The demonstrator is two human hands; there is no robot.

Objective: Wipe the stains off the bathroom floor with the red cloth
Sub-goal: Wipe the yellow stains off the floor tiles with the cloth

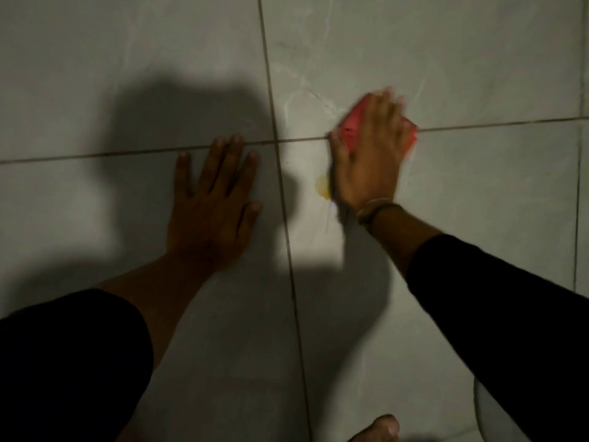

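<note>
Head view: the right hand (366, 161) presses the red cloth (349, 129) flat, mid-wipe. The left hand (213, 199) lies open on the floor (478, 218). Next, I think: rub the yellow stain (323, 186).

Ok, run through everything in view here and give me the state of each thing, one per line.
Red cloth: bunched under the right hand, pressed on the floor across a grout line.
Right hand: on the cloth, motion-blurred.
Left hand: flat on the tile, fingers spread, empty.
Yellow stain: not wiped, beside the right hand's heel.
Floor tiles: pale, partly in shadow.
Wrist bands: on the right wrist.
</note>
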